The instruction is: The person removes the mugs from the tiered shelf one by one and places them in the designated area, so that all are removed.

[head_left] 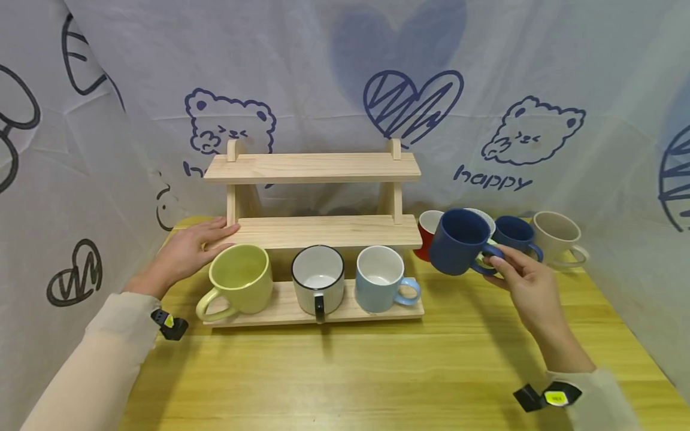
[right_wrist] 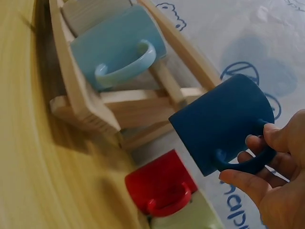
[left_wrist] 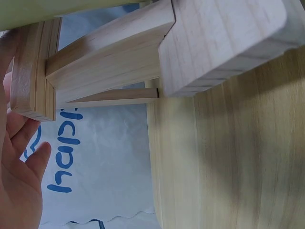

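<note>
My right hand (head_left: pixel 530 287) grips a dark blue mug (head_left: pixel 457 242) by its handle, holding it raised and slightly tilted beside the rack's right end. In the right wrist view the mug (right_wrist: pixel 224 121) hangs above a red mug (right_wrist: pixel 162 183). My left hand (head_left: pixel 185 248) rests on the left end of the wooden rack's middle shelf (head_left: pixel 323 230); in the left wrist view its fingers (left_wrist: pixel 28 143) lie at the board's end. The bottom shelf (head_left: pixel 280 317) bears a yellow-green mug (head_left: pixel 242 278), a white mug with a black rim (head_left: pixel 319 281) and a light blue mug (head_left: pixel 380 281).
The rack's top shelf (head_left: pixel 312 167) bears no mug. Behind the held mug, on the wooden table (head_left: pixel 345 377), stand a white-rimmed mug (head_left: pixel 482 220), another dark blue mug (head_left: pixel 514 232) and a beige mug (head_left: pixel 555 236). A printed white curtain (head_left: pixel 323 72) encloses the back and sides.
</note>
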Available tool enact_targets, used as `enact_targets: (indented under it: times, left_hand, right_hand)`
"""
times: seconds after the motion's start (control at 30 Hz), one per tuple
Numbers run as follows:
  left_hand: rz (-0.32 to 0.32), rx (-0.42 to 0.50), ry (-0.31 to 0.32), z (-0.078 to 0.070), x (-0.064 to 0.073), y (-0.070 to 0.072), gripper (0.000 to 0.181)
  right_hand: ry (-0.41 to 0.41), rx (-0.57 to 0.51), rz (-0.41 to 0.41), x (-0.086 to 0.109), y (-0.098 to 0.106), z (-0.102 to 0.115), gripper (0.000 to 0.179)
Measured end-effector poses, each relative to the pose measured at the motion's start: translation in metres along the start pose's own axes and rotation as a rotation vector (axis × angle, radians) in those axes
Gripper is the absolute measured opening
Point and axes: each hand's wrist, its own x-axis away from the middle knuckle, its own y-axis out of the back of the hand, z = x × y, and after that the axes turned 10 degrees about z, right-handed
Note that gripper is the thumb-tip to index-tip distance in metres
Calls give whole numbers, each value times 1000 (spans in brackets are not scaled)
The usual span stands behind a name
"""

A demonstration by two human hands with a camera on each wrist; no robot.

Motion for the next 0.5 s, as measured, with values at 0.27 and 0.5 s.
enact_targets:
  times: [0.27, 0.5]
  left_hand:
    - [-2, -2, -5, -1, -1, 0, 50]
    - [-18, -9, -20, 1, -1, -1, 49]
  right_hand:
    - [-20, 74, 1, 6, 3, -26, 30]
    - [-16, 33, 32, 9, 3, -45, 34]
